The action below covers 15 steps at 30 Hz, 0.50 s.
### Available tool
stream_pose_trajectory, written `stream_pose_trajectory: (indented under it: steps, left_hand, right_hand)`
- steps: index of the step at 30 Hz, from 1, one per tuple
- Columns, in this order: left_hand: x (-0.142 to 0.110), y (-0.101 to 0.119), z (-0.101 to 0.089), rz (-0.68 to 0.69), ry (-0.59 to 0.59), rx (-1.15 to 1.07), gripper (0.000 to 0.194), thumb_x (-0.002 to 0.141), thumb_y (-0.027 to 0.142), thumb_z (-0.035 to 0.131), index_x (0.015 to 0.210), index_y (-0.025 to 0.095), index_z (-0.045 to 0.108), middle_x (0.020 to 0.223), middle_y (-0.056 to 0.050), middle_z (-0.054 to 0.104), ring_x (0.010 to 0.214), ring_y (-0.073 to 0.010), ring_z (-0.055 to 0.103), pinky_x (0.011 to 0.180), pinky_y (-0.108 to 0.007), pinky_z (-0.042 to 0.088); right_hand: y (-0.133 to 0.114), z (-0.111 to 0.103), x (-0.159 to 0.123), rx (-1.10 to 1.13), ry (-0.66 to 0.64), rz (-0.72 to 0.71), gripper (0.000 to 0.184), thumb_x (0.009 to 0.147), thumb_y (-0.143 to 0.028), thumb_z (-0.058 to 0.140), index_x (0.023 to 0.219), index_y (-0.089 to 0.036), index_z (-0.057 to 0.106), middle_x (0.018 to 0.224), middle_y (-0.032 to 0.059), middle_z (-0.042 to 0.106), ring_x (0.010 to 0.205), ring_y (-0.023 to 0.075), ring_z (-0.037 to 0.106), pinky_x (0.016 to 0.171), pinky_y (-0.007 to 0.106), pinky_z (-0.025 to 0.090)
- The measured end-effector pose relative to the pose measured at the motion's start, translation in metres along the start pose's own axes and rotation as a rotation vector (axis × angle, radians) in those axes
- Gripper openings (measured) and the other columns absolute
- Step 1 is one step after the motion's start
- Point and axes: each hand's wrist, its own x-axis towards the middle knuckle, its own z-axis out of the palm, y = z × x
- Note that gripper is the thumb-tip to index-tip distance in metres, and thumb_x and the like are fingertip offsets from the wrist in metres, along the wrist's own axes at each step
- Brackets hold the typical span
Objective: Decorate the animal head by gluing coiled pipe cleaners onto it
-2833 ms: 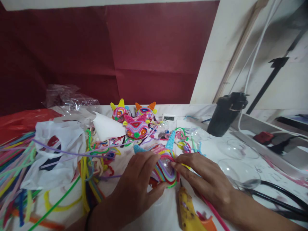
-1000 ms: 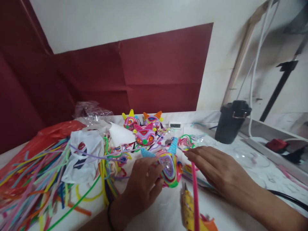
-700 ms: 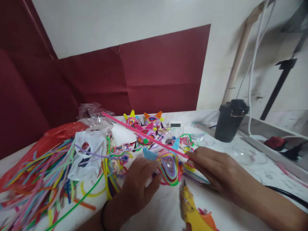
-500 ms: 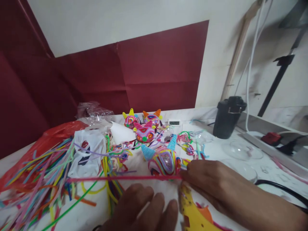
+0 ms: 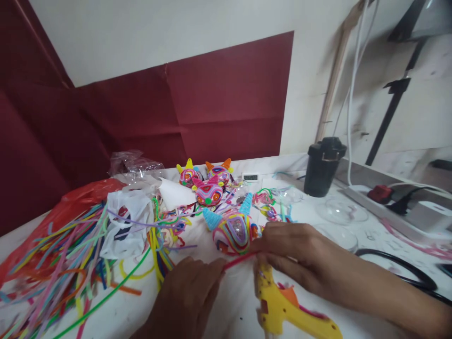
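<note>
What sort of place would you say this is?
Probably a small craft workspace: a bundle of colorful pipe cleaners, a yellow glue gun and several horned, animal-like ornaments share one tabletop.

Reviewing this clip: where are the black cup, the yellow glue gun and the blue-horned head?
Black cup (image 5: 319, 172): head view, on its side wall.
Yellow glue gun (image 5: 273, 306): head view, on its body.
Blue-horned head (image 5: 229, 232): head view, on its striped front.

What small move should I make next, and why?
Probably ease the pinkish-red fuzzy stem slightly toward the round striped ornament with blue horns: the left hand and right hand hold a short stretch between them, just in front of its lower edge.
</note>
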Motion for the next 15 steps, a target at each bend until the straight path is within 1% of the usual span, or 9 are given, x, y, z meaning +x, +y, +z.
stream_pose_trajectory:
  steps: [3,6,8,10,12,15]
  left_hand:
    - [0.004,-0.005,0.005,-0.164,-0.129,-0.221,0.026,0.1,0.024,0.036,0.109,0.02,0.06,0.059,0.005,0.064,0.049,-0.0108,0.06,0.046,-0.019,0.044]
    - [0.017,-0.009,0.009,-0.351,-0.265,-0.424,0.026,0.098,0.025,0.04,0.112,0.023,0.061,0.058,0.007,0.063,0.047,-0.0093,0.058,0.047,-0.018,0.041]
    - [0.029,-0.011,0.013,-0.438,-0.315,-0.494,0.024,0.096,0.029,0.044,0.11,0.023,0.062,0.058,0.007,0.062,0.047,-0.0095,0.055,0.047,-0.018,0.037]
    - [0.042,-0.012,0.017,-0.493,-0.331,-0.535,0.023,0.094,0.034,0.048,0.106,0.023,0.064,0.056,0.007,0.059,0.047,-0.01,0.052,0.047,-0.019,0.034]
    - [0.051,-0.014,0.021,-0.519,-0.305,-0.559,0.024,0.093,0.037,0.049,0.101,0.021,0.065,0.053,0.007,0.055,0.046,-0.0101,0.05,0.047,-0.019,0.033]
    - [0.058,-0.016,0.028,-0.557,-0.259,-0.604,0.027,0.092,0.037,0.047,0.105,0.02,0.064,0.05,0.008,0.053,0.043,-0.0101,0.046,0.046,-0.02,0.031]
  right_hand:
    - [0.016,0.0,0.002,0.05,0.043,0.083,0.019,0.099,-0.018,0.049,0.103,-0.019,0.068,0.089,0.004,0.07,0.079,0.0144,0.064,0.069,0.025,0.048]
    - [0.026,0.003,0.009,0.084,0.059,0.136,0.021,0.098,-0.017,0.05,0.097,-0.018,0.071,0.084,0.0037,0.071,0.073,0.014,0.063,0.066,0.024,0.047]
    - [0.029,0.006,0.016,0.128,0.07,0.149,0.022,0.096,-0.017,0.052,0.094,-0.018,0.073,0.082,0.0033,0.072,0.073,0.0142,0.063,0.066,0.024,0.047]
    - [0.032,0.009,0.023,0.174,0.082,0.178,0.02,0.094,-0.017,0.054,0.092,-0.018,0.075,0.081,0.0027,0.073,0.073,0.0144,0.064,0.067,0.024,0.047]
    - [0.036,0.011,0.03,0.215,0.094,0.233,0.018,0.091,-0.018,0.057,0.092,-0.019,0.075,0.08,0.0026,0.073,0.071,0.0146,0.064,0.065,0.023,0.047]
    - [0.045,0.014,0.034,0.307,0.096,0.332,0.016,0.089,-0.02,0.059,0.095,-0.017,0.074,0.076,0.0024,0.071,0.064,0.0144,0.061,0.058,0.023,0.045]
